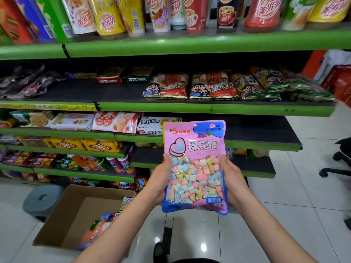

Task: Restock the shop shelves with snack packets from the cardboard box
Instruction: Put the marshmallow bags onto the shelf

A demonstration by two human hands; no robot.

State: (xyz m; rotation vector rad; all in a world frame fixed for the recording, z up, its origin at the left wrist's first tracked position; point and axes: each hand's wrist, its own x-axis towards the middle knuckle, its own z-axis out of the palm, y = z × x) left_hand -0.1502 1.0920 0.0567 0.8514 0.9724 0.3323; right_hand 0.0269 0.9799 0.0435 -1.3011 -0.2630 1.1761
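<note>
A pink and blue marshmallow packet (pixel 195 168) with pastel cubes showing through its window stands upright in front of the green shelves (pixel 209 109). My left hand (pixel 159 179) grips its left edge and my right hand (pixel 233 179) grips its right edge. A second packet with a yellow edge seems to sit behind it. On the floor at the lower left lies the open cardboard box (pixel 76 211) with a few snack packets (pixel 98 228) inside.
Rice cracker bags (pixel 167 86) and biscuit packs (pixel 115 121) lie on the shelves. A bare dark stretch of shelf (pixel 256 130) lies right of the packet. A grey stool (pixel 41 200) stands beside the box. An office chair base (pixel 336 168) is at the right.
</note>
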